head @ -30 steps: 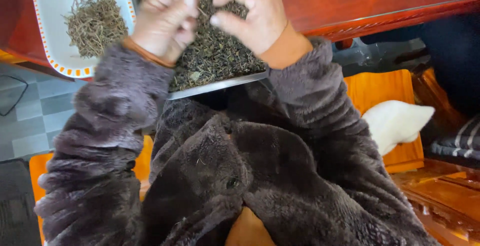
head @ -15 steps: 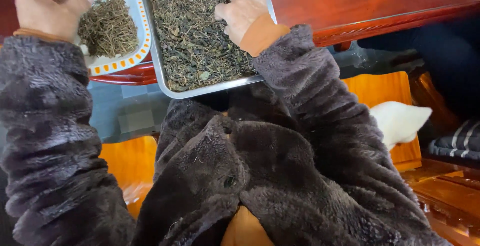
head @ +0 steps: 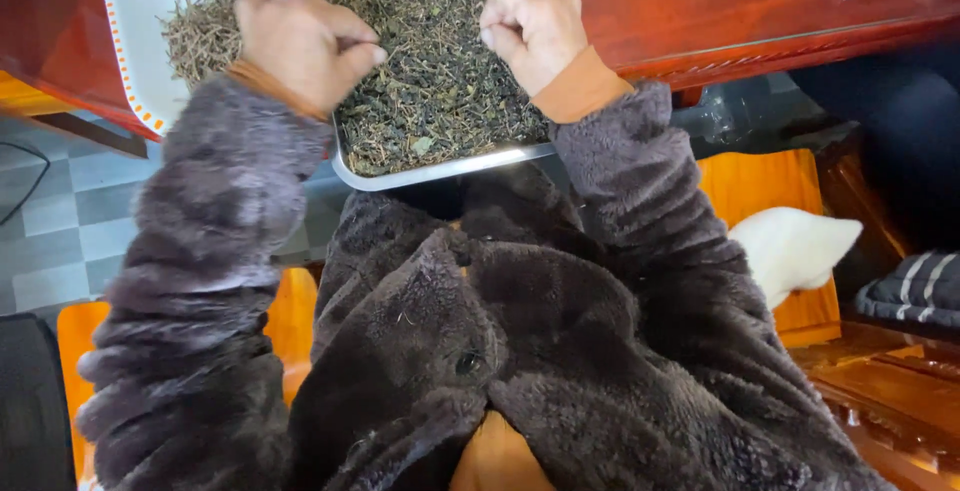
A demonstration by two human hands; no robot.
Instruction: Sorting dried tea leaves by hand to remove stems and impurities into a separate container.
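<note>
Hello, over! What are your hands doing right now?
Left hand pinched shut at metal tray edge. Right hand curled over dried leaves. White tray of stems alongside.

— How much of the metal tray (head: 440,169) shows?

— Only its near rim and part of the sides; the far end runs off the top edge, along with the rest of the dried leaves (head: 430,61).

— And the white plate (head: 135,41)?

— Cut off at the top too, and the left hand (head: 300,46) covers its near right corner and part of the stem pile (head: 200,31).

— Are the hands pinching anything?

— Cannot tell. The fingertips of the right hand (head: 535,31) curl under, hiding whatever is between them; the left's are too small to make out.

— The striped thing (head: 915,286) at the right?

— Cropped by the edge; unclear.
</note>
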